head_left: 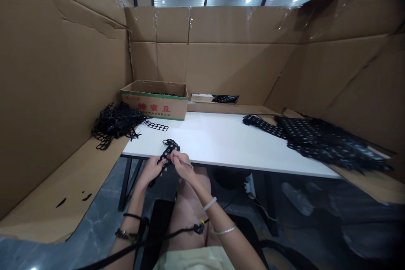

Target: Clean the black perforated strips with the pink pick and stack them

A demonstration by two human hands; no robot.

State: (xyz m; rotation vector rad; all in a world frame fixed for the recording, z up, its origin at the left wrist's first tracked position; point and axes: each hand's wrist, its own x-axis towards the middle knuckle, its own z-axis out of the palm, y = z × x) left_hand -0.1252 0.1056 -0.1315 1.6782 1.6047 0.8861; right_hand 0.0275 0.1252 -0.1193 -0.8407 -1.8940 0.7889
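Observation:
At the near edge of the white table, my left hand (154, 168) is closed round a black strip (171, 147) with rows of light round spots. The strip's far end curls over the tabletop, and its lower end hangs past the table edge. My right hand (181, 163) is closed in a pinch against the strip's right side. Something thin and reddish shows at its fingertips, too small to name. Left of the hands lies a tangled heap of black perforated strips (115, 122), one of them trailing onto the table.
A cardboard box (158, 107) with black material inside stands at the back left of the table (215, 135). On the right lies a pile of black spotted sheets (325, 141). Tall cardboard walls (234, 59) enclose three sides. A dark cable (171, 236) crosses above my lap.

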